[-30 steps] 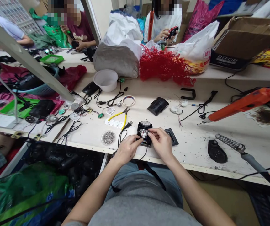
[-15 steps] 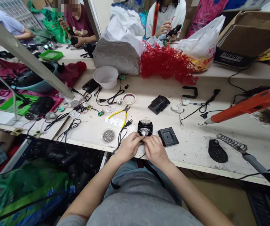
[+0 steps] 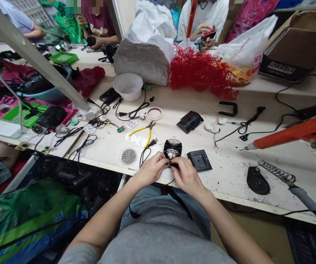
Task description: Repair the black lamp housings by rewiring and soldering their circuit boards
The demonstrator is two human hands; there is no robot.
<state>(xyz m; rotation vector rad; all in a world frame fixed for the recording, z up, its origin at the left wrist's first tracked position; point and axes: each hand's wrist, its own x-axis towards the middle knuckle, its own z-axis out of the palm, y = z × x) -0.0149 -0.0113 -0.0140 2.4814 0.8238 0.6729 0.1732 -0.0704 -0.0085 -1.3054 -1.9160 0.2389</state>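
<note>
An open black device housing lies near the front edge of the bench, with a clear lens at its far end and white parts and thin wires inside. At its near edge, the fingertips of my left hand are pinched together on the left side. My right hand grips the same edge from the right, fingers bent. What lies right between the fingertips is partly hidden. A black rectangular cover rests just right of the housing. Left of my hands are a dish of small screws and yellow-handled cutters.
An orange electric screwdriver hangs at right above the bench. Below it, a soldering iron sits in a coiled stand. A tape roll, white bowl and black casing lie farther back. Co-workers sit across the bench.
The view has shifted a little, moving the bench things rightward. My fingers have shifted slightly at the housing's near edge. Across the bench, a co-worker's hands and the black object in them have moved.
</note>
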